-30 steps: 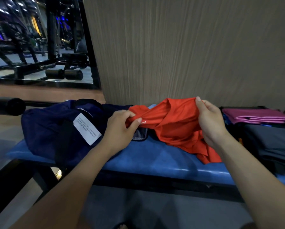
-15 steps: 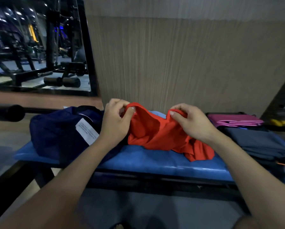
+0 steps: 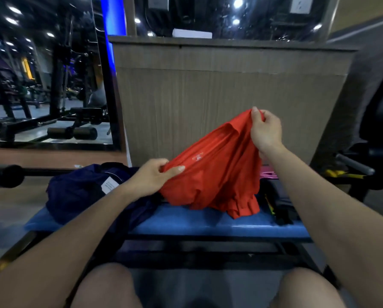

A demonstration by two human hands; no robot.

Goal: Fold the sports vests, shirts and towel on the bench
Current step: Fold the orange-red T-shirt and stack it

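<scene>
At about nine o'clock a navy garment (image 3: 79, 192) lies bunched on the blue bench (image 3: 208, 221), unfolded. The left hand (image 3: 151, 177) pinches the low edge of the red shirt (image 3: 217, 174) between thumb and curled fingers; toward two o'clock the right hand (image 3: 266, 130) grips a higher edge, fingers clamped on the cloth. The shirt hangs between them, its hem touching the bench. It looks thin, light, limp and probably slippery; shoulder seams or hem corners should give the surest hold.
</scene>
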